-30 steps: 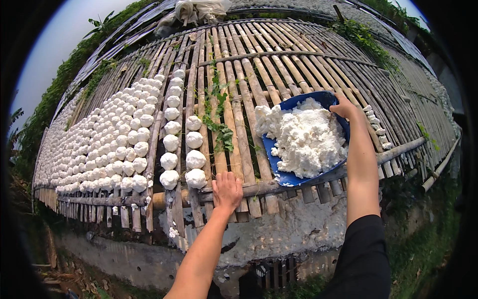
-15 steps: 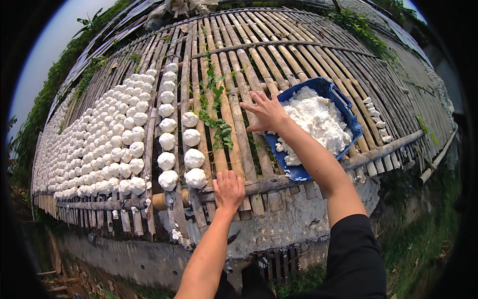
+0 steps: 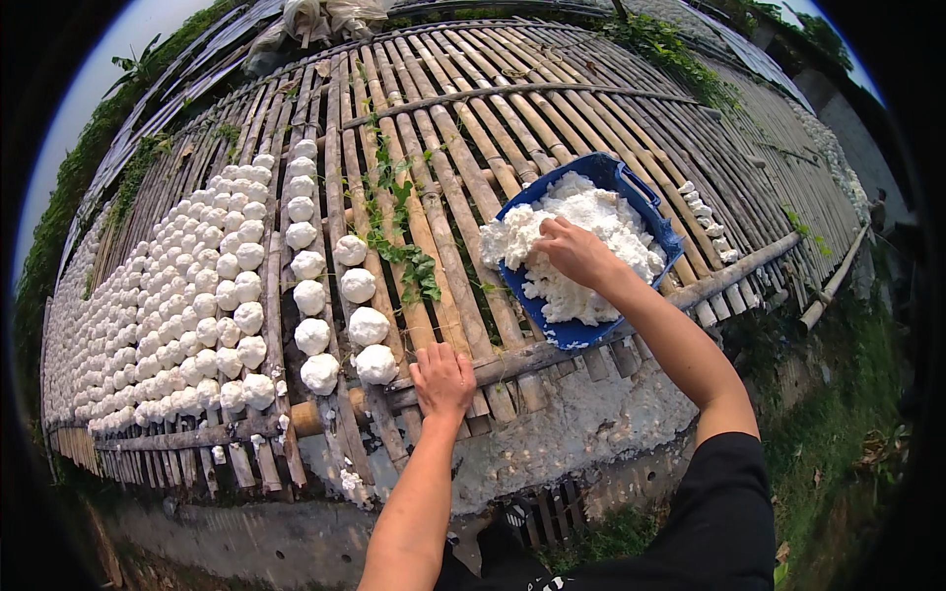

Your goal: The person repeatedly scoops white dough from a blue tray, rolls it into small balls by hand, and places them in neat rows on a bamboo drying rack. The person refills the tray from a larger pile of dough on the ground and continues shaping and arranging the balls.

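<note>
On the bamboo rack (image 3: 463, 148) sits a blue tub (image 3: 567, 338) heaped with a white, crumbly, dough-like mass (image 3: 596, 212). My right hand (image 3: 576, 251) is in the heap's near-left part, its fingers curled into the mass and their tips partly hidden. A loose lump of the mass bulges over the tub's left rim beside those fingers. Near the rack's front edge, my left hand (image 3: 442, 382) lies on the bamboo, fingers stretched forward and holding nothing. Just left of it is a white ball (image 3: 375, 364), the nearest of a short row.
Many rows of white balls (image 3: 197, 295) cover the rack's left side. A green vine (image 3: 402, 246) grows between the slats in the middle. Small white pieces (image 3: 705, 219) lie right of the tub. A thick bamboo pole (image 3: 512, 364) runs along the front, above a concrete wall (image 3: 286, 552).
My right hand has moved from left of the tub into the white mass, its spread fingers now curled. Some mass now bulges over the left rim. My left hand stays on the bamboo.
</note>
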{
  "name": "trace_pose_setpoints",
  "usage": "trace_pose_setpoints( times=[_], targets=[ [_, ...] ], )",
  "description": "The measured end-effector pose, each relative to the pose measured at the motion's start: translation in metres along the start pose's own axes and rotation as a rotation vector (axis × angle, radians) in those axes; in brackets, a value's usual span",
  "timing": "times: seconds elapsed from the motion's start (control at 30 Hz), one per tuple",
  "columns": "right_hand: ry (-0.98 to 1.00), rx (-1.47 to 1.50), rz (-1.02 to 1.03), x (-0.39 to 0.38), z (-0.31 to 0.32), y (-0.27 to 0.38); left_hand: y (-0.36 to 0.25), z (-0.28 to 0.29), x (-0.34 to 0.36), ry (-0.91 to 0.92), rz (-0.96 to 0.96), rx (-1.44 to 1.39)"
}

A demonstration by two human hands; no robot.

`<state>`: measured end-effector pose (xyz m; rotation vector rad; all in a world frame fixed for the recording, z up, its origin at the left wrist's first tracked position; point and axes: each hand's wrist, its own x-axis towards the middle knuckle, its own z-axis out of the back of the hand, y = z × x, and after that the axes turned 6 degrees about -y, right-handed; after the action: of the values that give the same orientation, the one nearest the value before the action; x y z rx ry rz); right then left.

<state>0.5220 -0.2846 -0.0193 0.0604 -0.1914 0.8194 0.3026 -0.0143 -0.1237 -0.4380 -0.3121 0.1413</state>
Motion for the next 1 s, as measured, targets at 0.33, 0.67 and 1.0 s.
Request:
trace_pose_setpoints(
  times=[0.33,0.67,1.0],
  targets=[
    [-0.074,-0.441,-0.634,-0.065,-0.038,0.108,0.002,-0.003,0.001,-0.01,-0.015,0.021],
    [-0.068,-0.29,-0.981,-0.067,-0.032,0.145,0.006,-0.003,0.0,-0.044,-0.061,-0.085],
    [-0.176,0.17,-0.973,-0.067,-0.025,0.128,0.01,-0.003,-0.003,-0.044,-0.052,-0.207]
  ],
)
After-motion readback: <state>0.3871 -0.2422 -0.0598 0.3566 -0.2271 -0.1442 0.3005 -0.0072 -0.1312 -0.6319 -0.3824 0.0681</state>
